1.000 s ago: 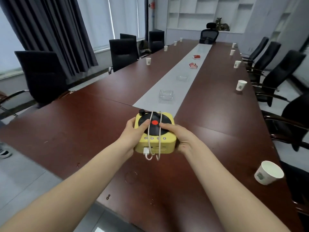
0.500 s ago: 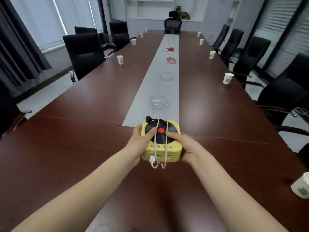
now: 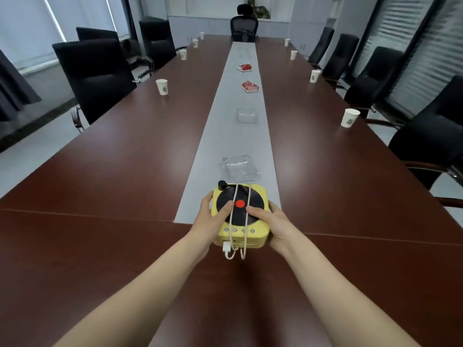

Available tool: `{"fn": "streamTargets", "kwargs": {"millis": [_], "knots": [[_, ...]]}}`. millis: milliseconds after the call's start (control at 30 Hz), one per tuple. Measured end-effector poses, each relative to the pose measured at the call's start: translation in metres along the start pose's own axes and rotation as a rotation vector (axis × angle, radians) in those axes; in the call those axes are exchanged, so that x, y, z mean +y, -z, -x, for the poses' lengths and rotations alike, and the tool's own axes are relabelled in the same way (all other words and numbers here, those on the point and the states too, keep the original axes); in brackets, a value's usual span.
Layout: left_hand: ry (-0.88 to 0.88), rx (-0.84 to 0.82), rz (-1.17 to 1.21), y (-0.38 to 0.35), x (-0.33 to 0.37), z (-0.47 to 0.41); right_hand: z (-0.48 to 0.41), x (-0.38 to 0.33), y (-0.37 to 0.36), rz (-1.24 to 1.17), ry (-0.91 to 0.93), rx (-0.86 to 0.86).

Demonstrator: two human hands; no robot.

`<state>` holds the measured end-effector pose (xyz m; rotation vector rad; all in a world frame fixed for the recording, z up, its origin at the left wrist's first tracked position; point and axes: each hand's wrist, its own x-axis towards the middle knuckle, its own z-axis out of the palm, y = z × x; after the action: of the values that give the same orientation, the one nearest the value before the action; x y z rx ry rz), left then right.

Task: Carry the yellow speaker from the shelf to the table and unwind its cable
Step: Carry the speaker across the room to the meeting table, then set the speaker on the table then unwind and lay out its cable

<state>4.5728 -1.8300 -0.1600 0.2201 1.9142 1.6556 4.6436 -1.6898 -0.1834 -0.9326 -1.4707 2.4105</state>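
The yellow speaker, a boxy unit with a black record disc and red dot on top, is over the near end of the brown table. A white cable is wound around it front to back, with its white plug hanging at the front. My left hand grips the speaker's left side, thumb on the disc. My right hand grips the right side, thumb on the disc. Whether the speaker rests on the table or hovers just above it I cannot tell.
A grey runner goes down the table's middle with two glass ashtrays and two red-and-white boxes. Paper cups stand along both edges. Black chairs line both sides.
The view has swung to face straight down the table. The speaker, held in both hands, has moved forward over the table's near end toward the runner.
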Motion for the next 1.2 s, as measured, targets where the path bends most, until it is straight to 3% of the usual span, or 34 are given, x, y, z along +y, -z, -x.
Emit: {"fn": "streamTargets", "kwargs": {"millis": [567,767,1067,1200], "knots": [[0.039,-0.038,-0.04,-0.003,-0.062,-0.148,-0.144,0.04,0.013,0.058,-0.116,0.048],[0.005,-0.014,-0.103,-0.003,-0.068,-0.164,-0.161,0.044,0.015,0.155,-0.043,0.034],[0.034,-0.008,-0.338,0.001,-0.084,-0.17,-0.161,0.05,0.014,0.506,0.075,0.051],[0.088,0.049,-0.571,-0.003,-0.086,-0.17,-0.164,0.046,0.009,0.91,0.128,0.159]]}}
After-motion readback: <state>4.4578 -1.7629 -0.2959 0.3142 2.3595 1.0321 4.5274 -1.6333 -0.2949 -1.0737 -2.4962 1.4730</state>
